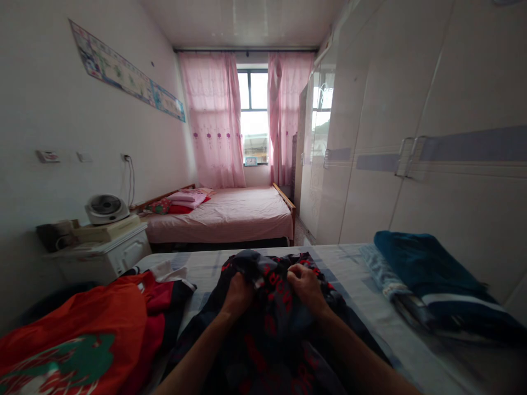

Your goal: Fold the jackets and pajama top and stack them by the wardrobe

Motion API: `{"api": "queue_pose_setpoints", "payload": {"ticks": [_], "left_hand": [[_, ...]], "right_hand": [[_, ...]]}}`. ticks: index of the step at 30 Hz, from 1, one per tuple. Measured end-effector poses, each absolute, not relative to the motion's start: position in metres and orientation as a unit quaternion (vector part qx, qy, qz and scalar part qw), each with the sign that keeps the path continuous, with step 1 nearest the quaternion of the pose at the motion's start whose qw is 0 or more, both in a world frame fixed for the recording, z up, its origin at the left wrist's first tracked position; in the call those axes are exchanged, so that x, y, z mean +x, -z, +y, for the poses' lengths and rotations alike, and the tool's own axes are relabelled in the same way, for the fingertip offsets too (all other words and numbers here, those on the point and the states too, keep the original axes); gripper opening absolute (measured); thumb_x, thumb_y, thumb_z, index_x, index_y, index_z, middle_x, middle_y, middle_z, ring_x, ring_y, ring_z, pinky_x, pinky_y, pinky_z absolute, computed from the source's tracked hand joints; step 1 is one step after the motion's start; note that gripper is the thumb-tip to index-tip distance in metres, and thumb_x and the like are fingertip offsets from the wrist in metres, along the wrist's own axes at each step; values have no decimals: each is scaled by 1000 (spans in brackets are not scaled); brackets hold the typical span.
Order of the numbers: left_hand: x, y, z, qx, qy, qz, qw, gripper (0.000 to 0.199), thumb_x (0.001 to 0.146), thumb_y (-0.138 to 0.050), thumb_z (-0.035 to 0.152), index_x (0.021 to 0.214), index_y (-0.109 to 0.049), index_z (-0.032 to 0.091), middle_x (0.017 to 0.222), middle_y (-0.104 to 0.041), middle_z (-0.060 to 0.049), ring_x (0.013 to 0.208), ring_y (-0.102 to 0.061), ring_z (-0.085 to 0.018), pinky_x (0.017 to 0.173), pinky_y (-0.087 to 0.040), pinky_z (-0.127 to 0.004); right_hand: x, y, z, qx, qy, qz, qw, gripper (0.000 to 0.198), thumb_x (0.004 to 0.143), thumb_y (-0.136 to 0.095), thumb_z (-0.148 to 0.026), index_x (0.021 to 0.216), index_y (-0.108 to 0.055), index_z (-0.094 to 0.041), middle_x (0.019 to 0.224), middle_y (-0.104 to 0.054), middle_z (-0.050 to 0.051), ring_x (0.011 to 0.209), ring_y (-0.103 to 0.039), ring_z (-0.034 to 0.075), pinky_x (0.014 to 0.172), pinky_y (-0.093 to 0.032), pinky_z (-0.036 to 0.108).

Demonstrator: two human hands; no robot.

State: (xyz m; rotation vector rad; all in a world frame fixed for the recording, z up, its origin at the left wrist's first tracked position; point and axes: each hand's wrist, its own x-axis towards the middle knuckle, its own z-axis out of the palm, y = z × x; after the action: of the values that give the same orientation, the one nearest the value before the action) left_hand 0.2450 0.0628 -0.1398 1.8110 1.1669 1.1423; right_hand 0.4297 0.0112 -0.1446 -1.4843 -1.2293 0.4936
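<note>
On the bed (362,307), a soft, crumpled dark garment (275,323) with red lettering lies bunched in the middle. Both hands are clenched into its cloth: left hand (237,294) gripping one fold, right hand (305,288) another just beside it. Rumpled orange shirt (82,329) lies left; neatly folded blue cloth (428,274) stacks right.

Two bare forearms lead up to the left hand (237,294) and the right hand (305,286); no sleeves, rings, watch or gloves show on either.
</note>
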Motion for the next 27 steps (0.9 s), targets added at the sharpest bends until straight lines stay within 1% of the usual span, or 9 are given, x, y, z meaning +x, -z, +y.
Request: {"api": "queue_pose_setpoints", "payload": {"ticks": [5,9,11,13,15,16,18,22,27], "left_hand": [[207,123,75,696,-432,478,317,13,86,-50,25,80,-55,14,66,-53,4,58,-52,-10,55,-43,-24],[189,133,56,716,-419,476,293,8,73,-51,21,66,-50,18,55,-45,7,56,-49,-13,55,-38,-24],[187,145,46,721,-407,480,290,10,71,-55,27,75,-56,17,65,-55,3,64,-55,-16,61,-42,-27],[190,155,41,722,-409,476,293,38,71,-60,34,103,-57,15,97,-62,-6,83,-60,-21,74,-46,-32],[199,160,41,730,-416,450,302,70,70,-64,38,131,-39,15,131,-48,-14,104,-57,-24,87,-45,-36],[205,159,43,741,-420,430,300,79,69,-65,37,138,-31,16,137,-41,-15,110,-53,-25,91,-43,-36],[218,152,46,770,-424,390,273,74,72,-62,28,139,-31,19,132,-47,-11,111,-53,-23,94,-42,-36],[230,134,45,812,-423,350,199,35,76,-42,10,102,-64,19,95,-61,-4,92,-57,-18,85,-44,-31],[204,139,31,908,-244,329,86,25,67,-44,3,62,-62,20,89,-62,-3,89,-56,-19,80,-44,-32]], "right_hand": [[465,132,22,-623,-236,-478,572,28,75,-40,-41,81,-57,-19,76,-63,2,72,-59,17,62,-47,27],[466,149,10,-626,-281,-475,551,23,74,-45,-39,82,-57,-22,70,-62,1,67,-59,16,58,-49,26],[465,162,-1,-634,-302,-473,532,22,74,-46,-37,83,-58,-22,67,-61,0,63,-59,16,56,-49,27],[463,173,-10,-640,-316,-469,520,27,76,-46,-38,93,-59,-22,72,-63,1,64,-61,16,56,-49,27],[460,178,-13,-636,-314,-487,510,35,76,-49,-40,105,-58,-22,83,-66,3,71,-63,16,60,-49,28],[458,177,-13,-626,-305,-515,501,39,74,-52,-40,108,-57,-22,88,-66,3,75,-63,17,63,-50,29],[452,169,-8,-598,-275,-584,475,41,69,-58,-38,105,-59,-19,90,-67,4,80,-62,19,68,-49,30],[448,141,2,-595,-203,-626,462,26,76,-46,-30,92,-63,-18,87,-67,3,82,-59,19,75,-46,30],[477,142,-4,-610,-198,-662,388,31,63,-42,-14,76,-68,-21,81,-69,0,79,-62,16,74,-46,25]]}}
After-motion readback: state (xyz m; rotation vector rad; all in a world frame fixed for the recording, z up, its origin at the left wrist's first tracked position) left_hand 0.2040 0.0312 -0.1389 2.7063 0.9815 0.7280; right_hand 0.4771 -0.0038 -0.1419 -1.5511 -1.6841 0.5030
